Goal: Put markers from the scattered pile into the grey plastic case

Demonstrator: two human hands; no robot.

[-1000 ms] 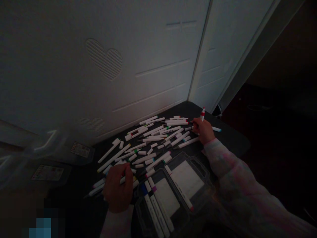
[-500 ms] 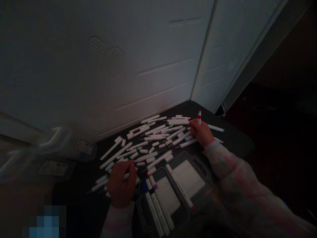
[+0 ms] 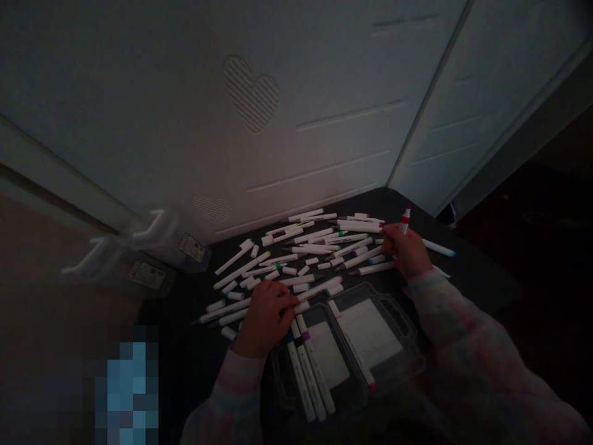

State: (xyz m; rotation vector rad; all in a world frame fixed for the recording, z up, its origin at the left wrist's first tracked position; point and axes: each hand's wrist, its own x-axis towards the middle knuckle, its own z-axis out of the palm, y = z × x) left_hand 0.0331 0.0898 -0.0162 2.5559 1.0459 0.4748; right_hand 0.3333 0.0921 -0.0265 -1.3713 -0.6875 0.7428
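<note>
Several white markers with coloured ends (image 3: pixel 319 250) lie scattered on a dark table (image 3: pixel 467 272). My left hand (image 3: pixel 266 318) rests on the near markers with its fingers curled over a white one. My right hand (image 3: pixel 407 250) is at the far right of the pile, closed around a red-capped marker (image 3: pixel 406 219) that stands upright. An open clear plastic case (image 3: pixel 352 346) sits in front of me, with three markers (image 3: pixel 308 371) in its left half and one (image 3: pixel 354 352) in its right half.
White panelled doors with embossed hearts (image 3: pixel 252 93) rise right behind the table. Two clear case lids with labels (image 3: pixel 152 259) lie at the left. The table's right edge drops to a dark floor (image 3: pixel 546 204). The scene is dim.
The view has swung left, so everything shifts right in the picture. My left hand has slid toward the case over the near markers. My right hand still holds the red-capped marker upright.
</note>
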